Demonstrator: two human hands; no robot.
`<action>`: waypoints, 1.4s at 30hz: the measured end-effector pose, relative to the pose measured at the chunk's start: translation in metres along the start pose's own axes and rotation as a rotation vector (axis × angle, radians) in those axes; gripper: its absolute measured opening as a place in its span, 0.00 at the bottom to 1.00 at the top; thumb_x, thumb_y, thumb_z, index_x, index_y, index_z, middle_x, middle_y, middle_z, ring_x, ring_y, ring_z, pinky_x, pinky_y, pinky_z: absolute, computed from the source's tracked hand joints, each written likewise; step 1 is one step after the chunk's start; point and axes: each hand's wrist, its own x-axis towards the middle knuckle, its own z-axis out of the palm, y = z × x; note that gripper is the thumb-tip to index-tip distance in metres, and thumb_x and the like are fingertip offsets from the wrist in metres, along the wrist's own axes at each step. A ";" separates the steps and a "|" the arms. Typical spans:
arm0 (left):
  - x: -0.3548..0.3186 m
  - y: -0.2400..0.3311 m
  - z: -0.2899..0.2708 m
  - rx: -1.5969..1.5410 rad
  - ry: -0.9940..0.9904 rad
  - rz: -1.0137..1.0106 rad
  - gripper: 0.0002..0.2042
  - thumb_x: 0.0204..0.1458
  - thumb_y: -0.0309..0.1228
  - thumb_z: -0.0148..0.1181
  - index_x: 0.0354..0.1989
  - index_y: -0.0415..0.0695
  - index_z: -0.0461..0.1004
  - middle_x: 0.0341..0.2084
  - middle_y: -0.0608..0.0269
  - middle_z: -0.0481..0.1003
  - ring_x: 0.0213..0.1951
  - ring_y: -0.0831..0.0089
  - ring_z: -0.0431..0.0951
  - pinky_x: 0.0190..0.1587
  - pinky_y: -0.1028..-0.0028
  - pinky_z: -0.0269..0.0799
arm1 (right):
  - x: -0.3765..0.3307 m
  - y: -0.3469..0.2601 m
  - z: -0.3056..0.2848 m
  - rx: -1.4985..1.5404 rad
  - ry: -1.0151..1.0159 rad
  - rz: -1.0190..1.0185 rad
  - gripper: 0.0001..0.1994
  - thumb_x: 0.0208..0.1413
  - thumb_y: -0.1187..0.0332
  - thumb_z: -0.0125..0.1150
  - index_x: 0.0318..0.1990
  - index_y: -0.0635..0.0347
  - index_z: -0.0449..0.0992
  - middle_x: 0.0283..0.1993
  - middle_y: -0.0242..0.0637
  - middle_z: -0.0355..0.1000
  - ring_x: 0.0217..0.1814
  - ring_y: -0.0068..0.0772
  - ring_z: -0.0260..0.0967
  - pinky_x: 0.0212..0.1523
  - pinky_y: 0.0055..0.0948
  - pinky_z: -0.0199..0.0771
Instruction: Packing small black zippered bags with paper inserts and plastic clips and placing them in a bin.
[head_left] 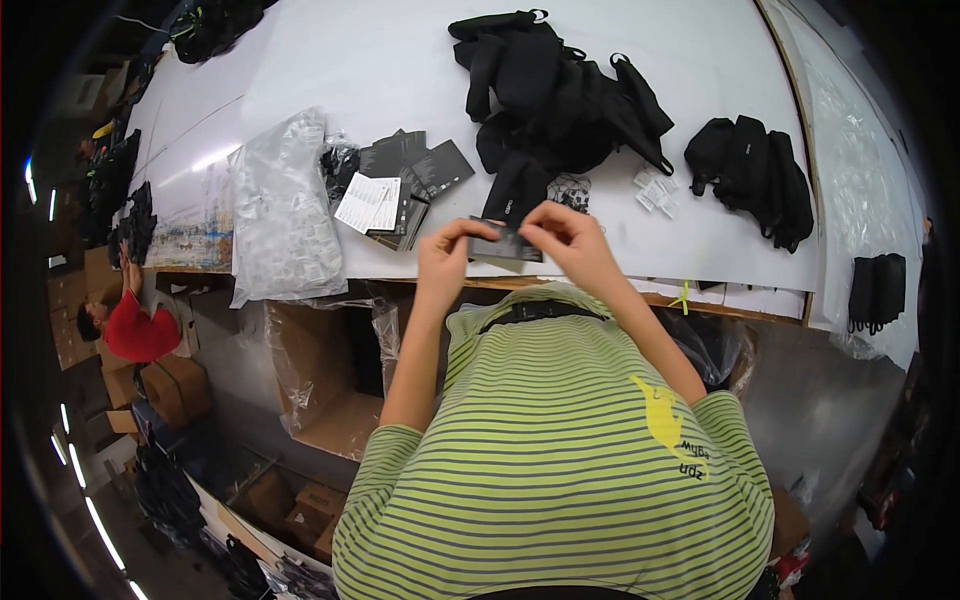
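A dark printed card (512,250) is held level between my two hands, close to the table's near edge. My left hand (446,258) pinches its left end, with thumb and fingers together. At the right end, the fingers of my right hand (572,243) close on the card's upper edge. Just beyond lies a black fabric pouch (518,183), one end behind the card. It adjoins a large heap of black pouches (560,95) with small loops. Left of my hands are scattered dark cards (440,168) and white printed slips (370,203). Thin black cords (570,190) lie beyond my right hand.
Small white tags (655,192) and a row of black pouches (755,180) lie to the right on the white table (350,60). A clear plastic bag (285,210) rests at left. Below the edge stands an open carton (320,370). A person in red (145,328) works far left.
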 end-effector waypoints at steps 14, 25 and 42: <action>-0.014 0.015 0.034 -0.023 0.145 -0.013 0.10 0.51 0.22 0.57 0.42 0.35 0.72 0.33 0.60 0.75 0.34 0.80 0.74 0.38 0.81 0.69 | -0.005 -0.008 0.018 -0.121 0.242 -0.136 0.06 0.51 0.72 0.57 0.28 0.64 0.69 0.12 0.31 0.52 0.14 0.20 0.46 0.18 0.23 0.49; -0.020 0.027 0.033 0.339 0.142 0.200 0.11 0.46 0.20 0.59 0.40 0.41 0.77 0.27 0.64 0.73 0.26 0.79 0.69 0.30 0.81 0.64 | -0.005 -0.012 0.011 -0.192 0.189 -0.113 0.06 0.51 0.71 0.58 0.29 0.64 0.70 0.11 0.29 0.52 0.14 0.17 0.46 0.18 0.21 0.49; -0.013 -0.003 0.015 -0.278 -0.193 -0.225 0.06 0.57 0.28 0.52 0.33 0.38 0.70 0.26 0.69 0.71 0.28 0.84 0.69 0.32 0.84 0.63 | -0.006 -0.013 -0.003 0.055 -0.161 0.044 0.06 0.54 0.68 0.58 0.31 0.62 0.72 0.17 0.21 0.61 0.18 0.10 0.54 0.20 0.16 0.52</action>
